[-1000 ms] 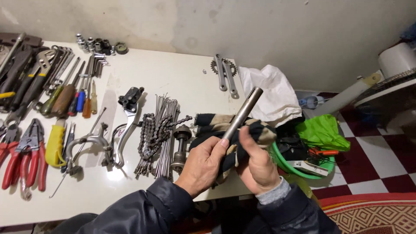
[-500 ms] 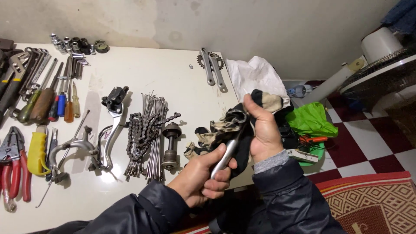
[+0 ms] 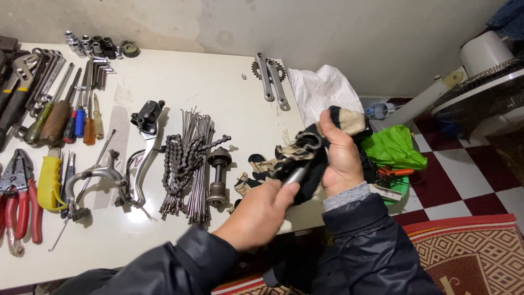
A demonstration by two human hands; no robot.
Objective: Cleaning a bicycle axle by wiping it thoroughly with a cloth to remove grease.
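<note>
My left hand (image 3: 255, 214) grips the lower end of a grey metal tube (image 3: 297, 175) over the table's front right edge. My right hand (image 3: 339, 153) is wrapped around the tube's upper part through a black and tan rag (image 3: 305, 158), so most of the tube is hidden. The tube's open end (image 3: 312, 141) peeks out of the cloth next to my right thumb. Both sleeves are dark jacket fabric.
On the white table (image 3: 180, 82) lie a hub axle (image 3: 218, 176), a chain (image 3: 177, 158) over a bundle of spokes (image 3: 197, 164), a brake lever (image 3: 143, 147), a caliper (image 3: 95, 180), pliers, screwdrivers, wrenches, sockets, a crankset (image 3: 270, 76) and a white cloth (image 3: 319, 90). A green bag (image 3: 394, 146) and a fan (image 3: 486, 93) are at right.
The tube pointed up and lay mostly bare a second ago. My right hand has since slid the rag up over its upper part, and my left hand has shifted down to its lower end.
</note>
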